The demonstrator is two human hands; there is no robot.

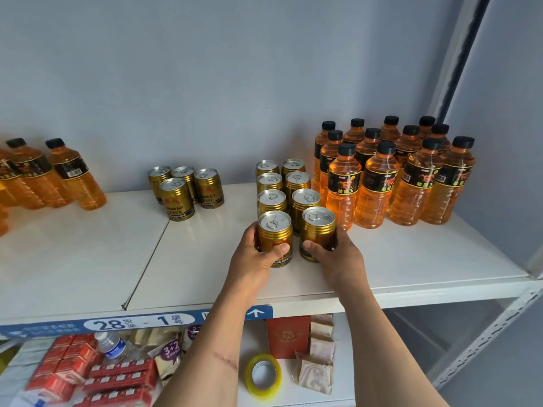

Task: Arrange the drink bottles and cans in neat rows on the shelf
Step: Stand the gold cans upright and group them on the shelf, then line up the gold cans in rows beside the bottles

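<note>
On the white shelf (88, 259) two rows of gold cans run front to back at the centre. My left hand (255, 257) grips the front can of the left row (274, 227), which stands on the shelf. My right hand (335, 254) grips the front can of the right row (318, 223), also upright. Behind them stand several more gold cans (305, 199). To the right, orange bottles with black caps (379, 183) stand in tidy rows. A loose group of gold cans (182, 189) sits at centre left.
Several orange bottles (70, 174) stand loosely at the far left. The shelf's metal upright (458, 69) rises at the right. The lower shelf holds red boxes (117, 374), a water bottle (113, 346), a tape roll (263, 374) and snack packets (317, 368).
</note>
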